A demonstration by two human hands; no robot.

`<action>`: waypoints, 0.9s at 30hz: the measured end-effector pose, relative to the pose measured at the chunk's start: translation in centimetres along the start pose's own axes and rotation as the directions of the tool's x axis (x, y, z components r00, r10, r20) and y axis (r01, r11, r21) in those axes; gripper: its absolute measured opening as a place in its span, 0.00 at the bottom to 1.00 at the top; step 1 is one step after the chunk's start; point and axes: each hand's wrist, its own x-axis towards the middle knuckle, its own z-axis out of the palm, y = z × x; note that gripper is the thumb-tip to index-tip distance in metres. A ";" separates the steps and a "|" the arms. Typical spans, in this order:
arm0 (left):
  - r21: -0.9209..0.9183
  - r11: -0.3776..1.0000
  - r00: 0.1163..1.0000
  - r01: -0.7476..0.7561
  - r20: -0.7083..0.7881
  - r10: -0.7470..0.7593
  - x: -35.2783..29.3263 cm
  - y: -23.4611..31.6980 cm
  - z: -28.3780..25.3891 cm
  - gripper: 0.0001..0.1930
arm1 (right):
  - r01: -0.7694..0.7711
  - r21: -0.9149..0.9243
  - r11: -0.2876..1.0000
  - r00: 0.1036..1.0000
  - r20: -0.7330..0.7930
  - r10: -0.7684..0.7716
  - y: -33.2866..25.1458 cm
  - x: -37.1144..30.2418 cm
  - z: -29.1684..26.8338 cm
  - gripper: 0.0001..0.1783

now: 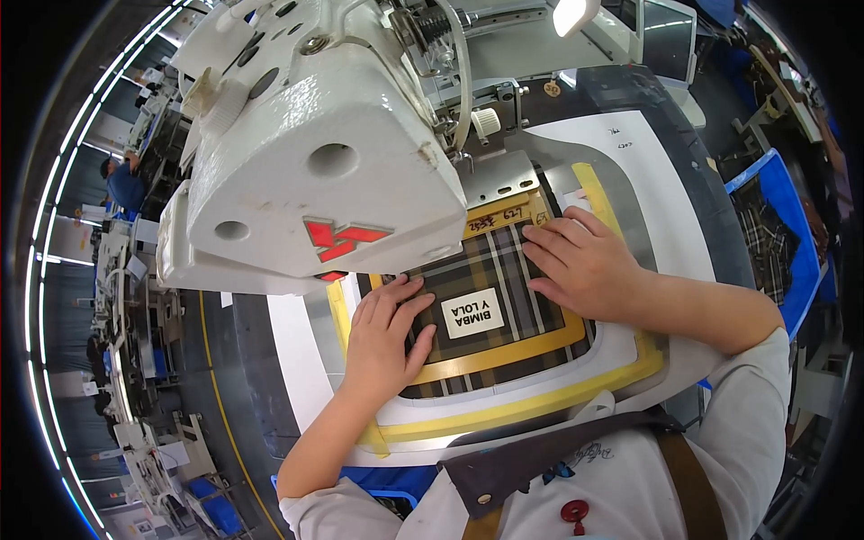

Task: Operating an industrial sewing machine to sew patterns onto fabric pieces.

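Dark plaid fabric (517, 277) lies flat under a yellowish template frame (513, 351), with a white rectangular label (472, 313) near its middle. My left hand (382, 331) rests on the left part of the fabric, its fingers spread. On the other side, my right hand (583, 266) lies with fingers stretched over the fabric's right part and the frame's edge. Neither hand grips anything. The white sewing machine head (297, 202) looms over the far left of the work and hides part of it. A slotted metal plate (504, 183) sits by the far edge of the frame.
Yellow tape (504, 420) borders the white sheet around the fabric on the dark table. A blue bin (814, 270) holding plaid fabric stands at the right. A lamp (572, 16) shines at the top. Another person (124, 184) is far off at the left, among worktables.
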 end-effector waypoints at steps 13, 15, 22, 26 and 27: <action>0.035 0.992 0.990 -0.123 0.078 0.120 5.1 5.1 2.0 0.24 | 0.025 0.049 0.998 0.999 0.045 -0.028 1.1 -0.9 -0.6 0.24; 0.037 0.990 0.987 -0.137 0.085 0.134 5.8 5.7 2.2 0.24 | 0.049 0.033 0.998 0.997 0.052 -0.051 1.4 -1.1 -0.8 0.24; 0.025 0.994 0.991 -0.104 0.089 0.101 7.1 7.0 2.9 0.25 | 0.097 0.057 0.994 0.993 0.059 -0.101 2.4 -1.7 -1.0 0.23; 0.041 0.997 0.996 -0.068 0.068 0.065 7.2 7.2 3.2 0.25 | 0.116 0.114 0.987 0.991 0.057 -0.123 2.6 -1.8 -1.0 0.23; 0.039 0.997 0.996 -0.065 0.069 0.062 7.1 7.1 3.3 0.25 | 0.117 0.132 0.984 0.991 0.045 -0.124 2.6 -1.8 -0.9 0.23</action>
